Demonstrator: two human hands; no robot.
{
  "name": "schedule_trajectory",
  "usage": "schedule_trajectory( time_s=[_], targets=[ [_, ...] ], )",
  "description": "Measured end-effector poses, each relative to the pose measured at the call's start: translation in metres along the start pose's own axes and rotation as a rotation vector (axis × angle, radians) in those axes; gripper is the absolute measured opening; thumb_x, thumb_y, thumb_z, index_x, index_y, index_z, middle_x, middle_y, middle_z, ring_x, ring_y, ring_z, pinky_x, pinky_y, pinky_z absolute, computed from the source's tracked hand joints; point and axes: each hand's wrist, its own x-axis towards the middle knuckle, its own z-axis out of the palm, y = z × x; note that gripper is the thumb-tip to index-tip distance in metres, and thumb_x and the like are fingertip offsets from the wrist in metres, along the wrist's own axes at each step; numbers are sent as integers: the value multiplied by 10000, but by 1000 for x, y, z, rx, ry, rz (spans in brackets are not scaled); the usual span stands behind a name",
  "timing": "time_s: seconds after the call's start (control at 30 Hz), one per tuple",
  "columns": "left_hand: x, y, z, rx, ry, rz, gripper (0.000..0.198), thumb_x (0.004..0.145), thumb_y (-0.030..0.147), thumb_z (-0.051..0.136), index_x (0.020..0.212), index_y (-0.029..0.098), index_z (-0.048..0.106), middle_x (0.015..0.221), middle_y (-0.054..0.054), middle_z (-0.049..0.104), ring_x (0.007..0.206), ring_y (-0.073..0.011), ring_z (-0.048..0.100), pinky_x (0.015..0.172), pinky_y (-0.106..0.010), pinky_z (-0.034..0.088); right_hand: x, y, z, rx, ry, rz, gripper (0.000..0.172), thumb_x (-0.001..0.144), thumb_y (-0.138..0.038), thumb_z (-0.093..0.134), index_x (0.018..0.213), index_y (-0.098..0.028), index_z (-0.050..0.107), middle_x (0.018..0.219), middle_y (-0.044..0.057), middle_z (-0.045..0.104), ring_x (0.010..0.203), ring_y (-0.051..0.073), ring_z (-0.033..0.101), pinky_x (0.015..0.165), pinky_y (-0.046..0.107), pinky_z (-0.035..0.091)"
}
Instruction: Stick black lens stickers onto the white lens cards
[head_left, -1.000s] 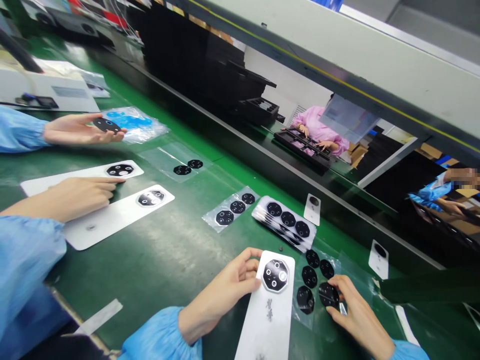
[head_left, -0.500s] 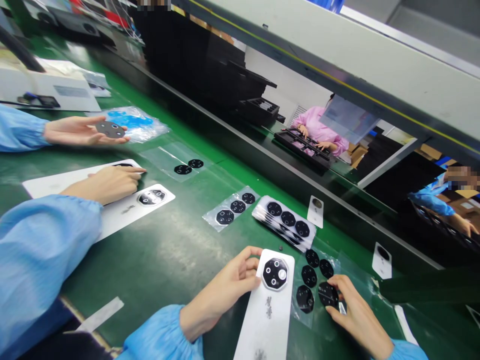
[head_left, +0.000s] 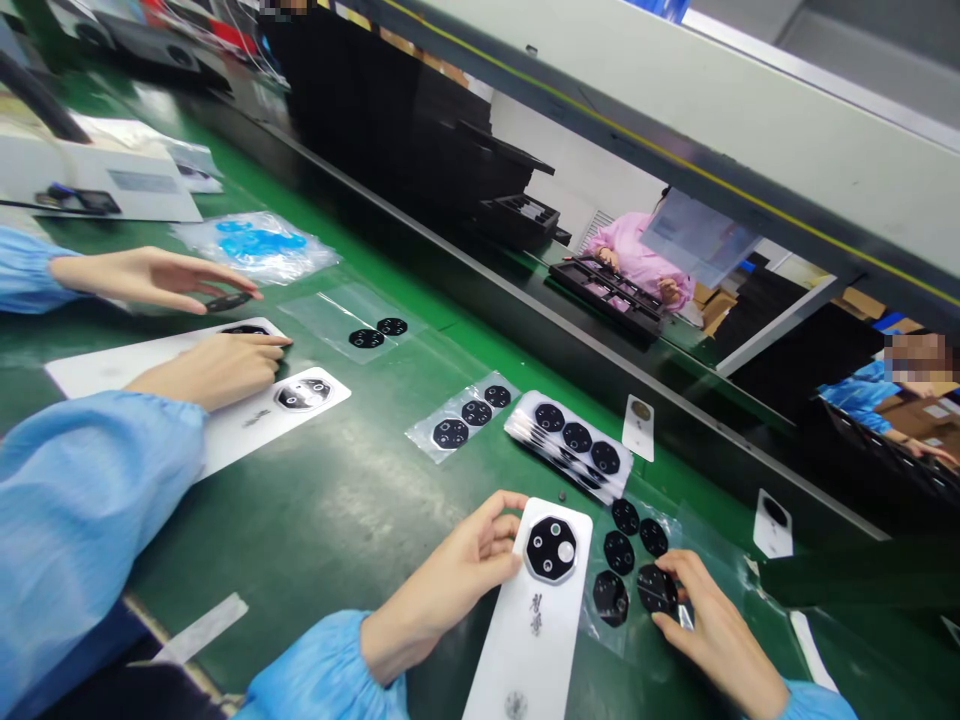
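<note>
My left hand grips the upper left edge of a white phone back panel, thumb and fingers closed on it. The panel has a black octagonal camera area with small ring openings, and dark lettering below. To its right, my right hand pinches a black octagonal lens cover at its right edge, just over a clear plastic sheet. Several similar black lens covers lie on that sheet between the panel and my right hand. Behind them sits a stack of clear strips bearing black lens covers.
At left, a co-worker's hand rests on two white panels; their other hand holds a dark disc. Lens-cover strips and a bag of blue pieces lie nearby. Small white panels sit along the far belt.
The co-worker's far hand has turned palm-down and lowered with its disc. The small white panels on the belt have shifted right. My hands have hardly moved.
</note>
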Motion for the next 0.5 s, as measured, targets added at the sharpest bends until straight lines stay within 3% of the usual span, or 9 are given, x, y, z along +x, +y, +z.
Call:
schedule_trajectory(
  time_s=[0.2,0.37,0.5],
  targets=[
    [-1,-1,0,-18,-9,-12,359,751,223,617,1079,199,473,986,-47,663,869,-192,624,774,-326,445,0,8,4,12,-34,-9,342,748,-171,492,1081,-242,468,1149,48,517,970,183,586,824,316,519],
    [-1,0,0,-25,3,-15,366,728,203,623,1065,189,481,978,-50,668,881,-200,624,792,-337,442,-3,7,11,44,92,-14,327,742,-195,479,1067,-235,471,1140,49,516,964,186,578,805,320,512],
    [0,1,1,-27,7,-22,354,718,186,615,1048,193,488,968,-42,673,882,-197,626,790,-330,444,-4,6,13,64,104,-3,315,750,-215,472,1065,-239,467,1142,49,510,961,185,573,805,327,503]
  ],
)
